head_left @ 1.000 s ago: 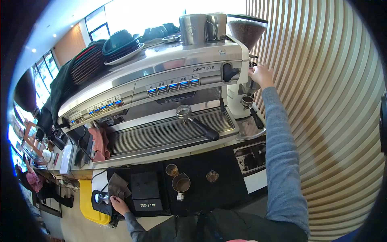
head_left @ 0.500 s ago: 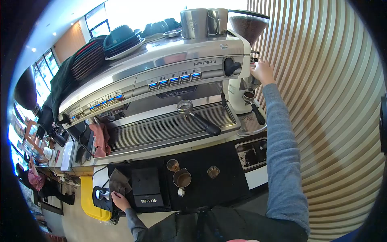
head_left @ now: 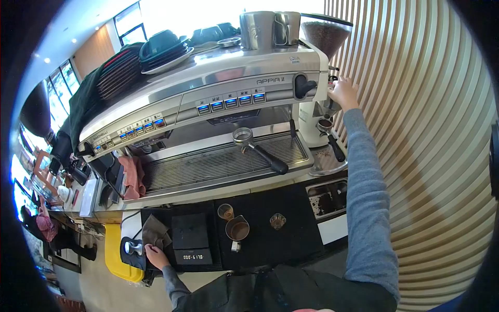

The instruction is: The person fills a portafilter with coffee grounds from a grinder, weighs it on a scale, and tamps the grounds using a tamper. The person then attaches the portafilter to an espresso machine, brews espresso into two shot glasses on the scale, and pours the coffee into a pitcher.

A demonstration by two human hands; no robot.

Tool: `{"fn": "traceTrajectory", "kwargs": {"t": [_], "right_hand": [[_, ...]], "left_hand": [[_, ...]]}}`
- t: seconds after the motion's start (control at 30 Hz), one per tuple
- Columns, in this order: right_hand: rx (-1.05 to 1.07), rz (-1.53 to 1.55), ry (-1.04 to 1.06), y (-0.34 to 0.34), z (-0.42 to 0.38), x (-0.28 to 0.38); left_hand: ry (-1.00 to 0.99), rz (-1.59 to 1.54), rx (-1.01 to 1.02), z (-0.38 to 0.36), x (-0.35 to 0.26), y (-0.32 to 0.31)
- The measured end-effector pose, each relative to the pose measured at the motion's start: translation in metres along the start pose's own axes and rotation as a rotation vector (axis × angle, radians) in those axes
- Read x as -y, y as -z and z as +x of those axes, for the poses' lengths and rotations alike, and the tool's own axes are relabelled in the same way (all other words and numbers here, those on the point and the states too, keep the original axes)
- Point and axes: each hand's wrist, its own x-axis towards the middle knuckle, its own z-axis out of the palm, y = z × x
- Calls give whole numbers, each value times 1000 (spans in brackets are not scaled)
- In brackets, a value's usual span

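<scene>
At the coffee grinder, my right hand touches the upper front, thumb and fingers around a small dark part that I cannot make out. Below it, a portafilter with a black handle sits at the grinder. My left hand is low on the black mat, fingers curled at the edge of a grey-brown cloth. Left of that hand is a tamper; to its right stands a black scale with a lit display. Another portafilter lies on the espresso machine's drip tray.
On the mat are a metal pitcher, a small glass and another small glass. A knock box with grounds is at the right. Steel pitchers and plates top the machine. A slatted wall rises at the right.
The view has shifted slightly, so everything appears a little further right. The digits on the scale's display differ. Both hands keep their places at the grinder and the cloth.
</scene>
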Motion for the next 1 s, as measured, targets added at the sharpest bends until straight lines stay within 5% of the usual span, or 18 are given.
{"fn": "traceTrajectory", "kwargs": {"t": [1.0], "right_hand": [[7,-57,45,-2,2,4]], "left_hand": [[1,50,4,0,-7,3]]}}
